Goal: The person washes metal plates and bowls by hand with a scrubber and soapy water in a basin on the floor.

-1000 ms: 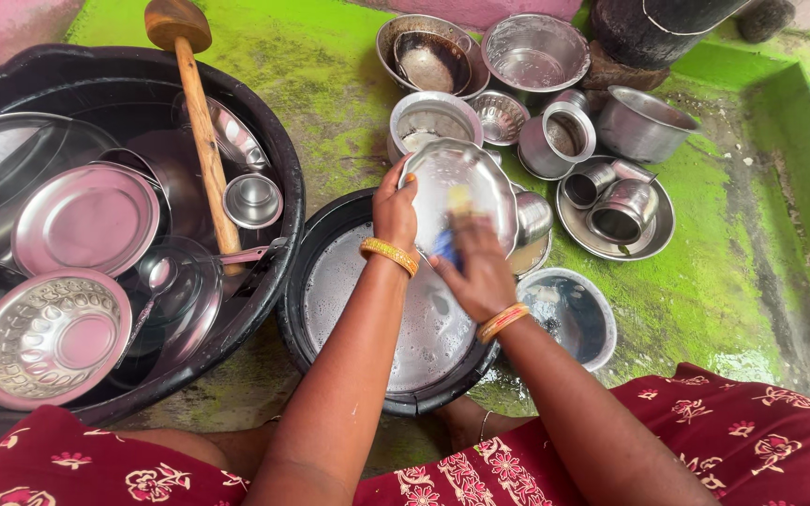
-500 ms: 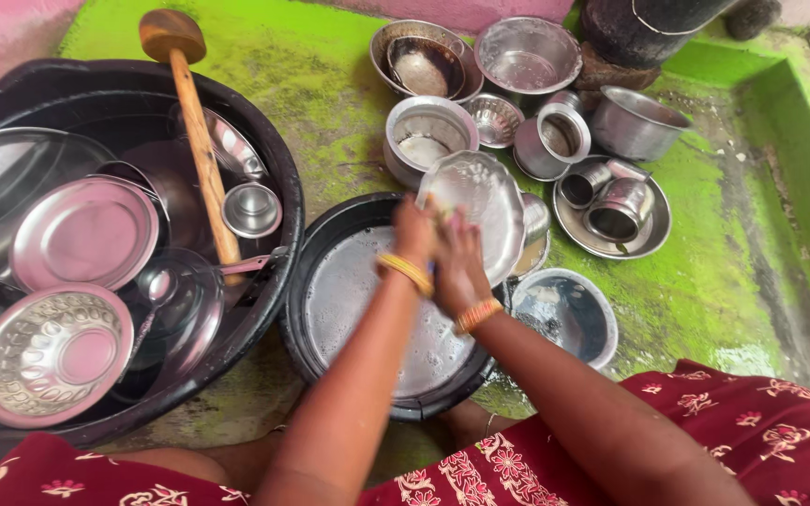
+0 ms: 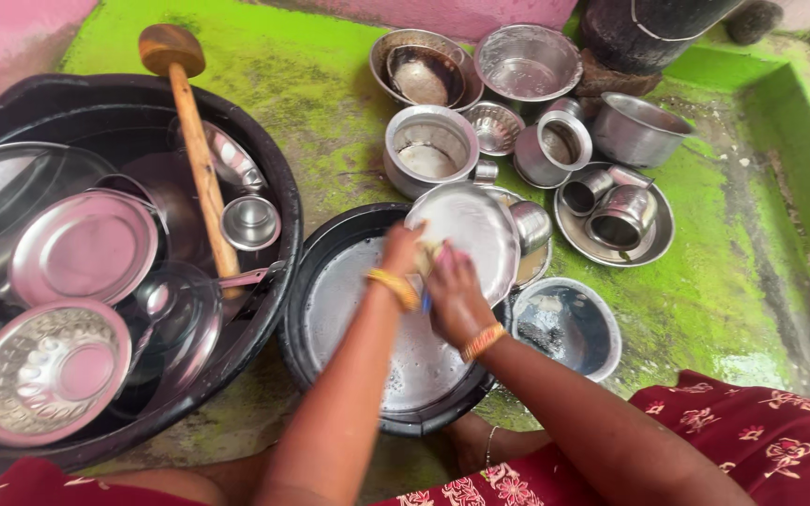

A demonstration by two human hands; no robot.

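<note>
Green, algae-stained concrete floor [image 3: 705,244], pink wall along the top edge.

Left hand [image 3: 403,251] grips the near edge of a round steel plate [image 3: 469,234], fingers curled onto the rim; plate is tilted up over a black round basin [image 3: 316,281] holding cloudy soapy water. Right hand [image 3: 454,298] presses on the plate face, fingers bunched together around a small scrub pad [image 3: 429,267], yellow and blue bits showing; hand slightly motion-blurred. Gold bangle on each wrist.

Just right of the basin: shallow steel bowl [image 3: 569,323] with dark residue, on the floor.

Left: large black plastic tub [image 3: 278,201] packed with steel plates, an embossed steel bowl [image 3: 44,370], a small steel cup [image 3: 250,222] and a long wooden-handled ladle [image 3: 194,141] leaning across the rim.

Behind the plate: wide steel pot [image 3: 428,150], small fluted bowl [image 3: 494,126], 2 stacked bowls [image 3: 421,70], another steel bowl [image 3: 527,61], steel saucepan [image 3: 635,129]. Steel tray [image 3: 656,234] at right carries 2 tumblers lying on their sides.

Red floral fabric [image 3: 780,450] bottom edge, person's clothing.
</note>
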